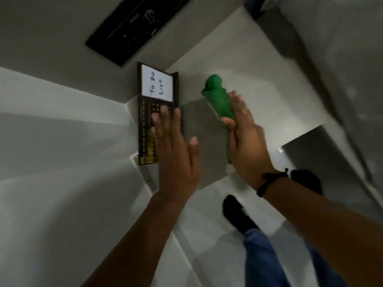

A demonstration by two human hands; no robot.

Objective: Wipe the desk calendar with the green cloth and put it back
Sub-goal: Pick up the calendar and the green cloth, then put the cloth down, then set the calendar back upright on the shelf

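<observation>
Right of the desk calendar (158, 112), the right hand (246, 137) has its grip pinching a rolled green cloth (218, 100), thumb pressed on its lower part. Over the calendar's lower half, the left hand (176, 150) is spread flat, fingers apart. A white "To Do List" note (157, 84) covers the calendar's upper part, near the worktop (62, 152) edge.

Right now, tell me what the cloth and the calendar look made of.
Cloth: soft matte green fabric, probably microfibre; it bunches and folds in the right hand. Calendar: stiff dark-brown board, likely card, with a white paper note; flat with sharp edges. Blur leaves the finish unclear.
</observation>
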